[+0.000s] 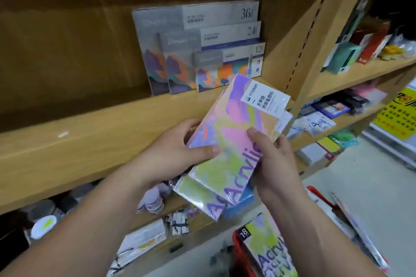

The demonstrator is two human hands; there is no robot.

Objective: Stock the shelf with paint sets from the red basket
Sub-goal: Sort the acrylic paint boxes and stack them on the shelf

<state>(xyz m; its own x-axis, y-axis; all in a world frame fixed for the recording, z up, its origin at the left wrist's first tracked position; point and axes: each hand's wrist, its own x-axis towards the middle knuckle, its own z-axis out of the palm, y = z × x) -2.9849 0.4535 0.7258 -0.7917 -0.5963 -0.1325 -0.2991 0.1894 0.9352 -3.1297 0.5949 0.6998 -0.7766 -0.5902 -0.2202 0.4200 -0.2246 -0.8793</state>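
Standing right up against the wooden shelf (90, 137), looking down at both hands. Holding a stack of paint sets (234, 132) just in front of the shelf's front edge, tilted, with the top end leaning in over the board.

Clamping the stack's left side with the left hand (177, 148), thumb flat across the cover and fingers curled round behind. Pinching the right side with the right hand (274, 157), thumb on the front and fingers tucked behind the back packs. Firm hold with both, nothing loose.

Counting at least three packs in there, shrink-wrapped, with pastel purple, pink and lime covers. Reading "Acrylic" in big purple letters, plus a white label at the end nearest the shelf.

Spotting three grey boxed sets standing upright toward the shelf's right end, stepped one in front of the other: the 36 box (195, 18) at the back, the 24 box (229, 33) in the middle, the 12 box (236, 65) in front.

Seeing the red basket (237, 245) down below the shelf, off to its right, with more Acrylic packs (270, 247) lying in it, the top one marked 18.

Under the shelf, jars (153, 200) and small packets on the lower boards, too blurry to read.
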